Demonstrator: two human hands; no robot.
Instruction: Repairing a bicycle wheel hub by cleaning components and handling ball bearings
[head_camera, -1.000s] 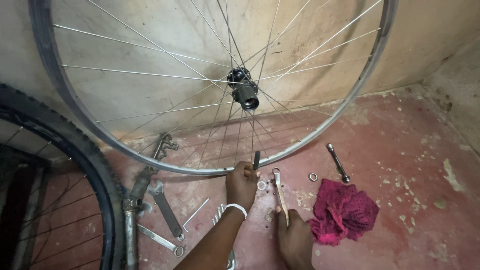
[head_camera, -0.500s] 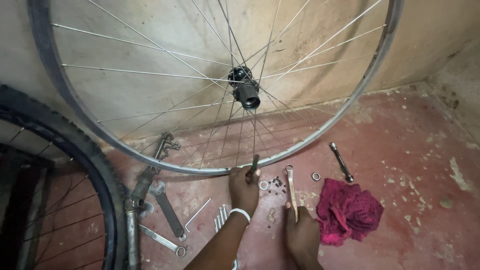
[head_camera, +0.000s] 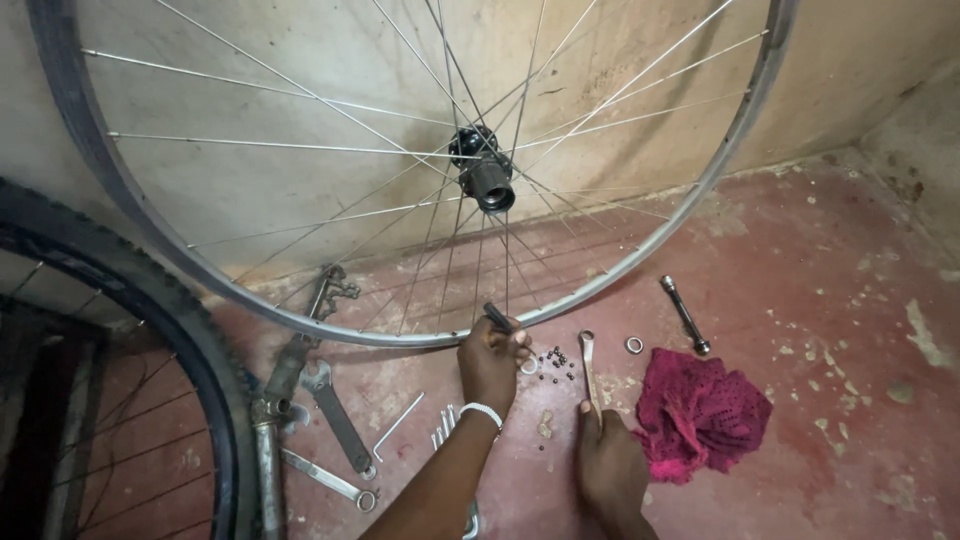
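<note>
On the red floor under the leaning wheel rim (head_camera: 600, 290) | left hand (head_camera: 492, 358) pinches a small dark part (head_camera: 497, 317) beside loose bearing balls (head_camera: 556, 361) | right hand (head_camera: 607, 462) grips a thin spanner (head_camera: 589, 370) | step: likely sorting hub parts; next needs fine fingertip picking
</note>
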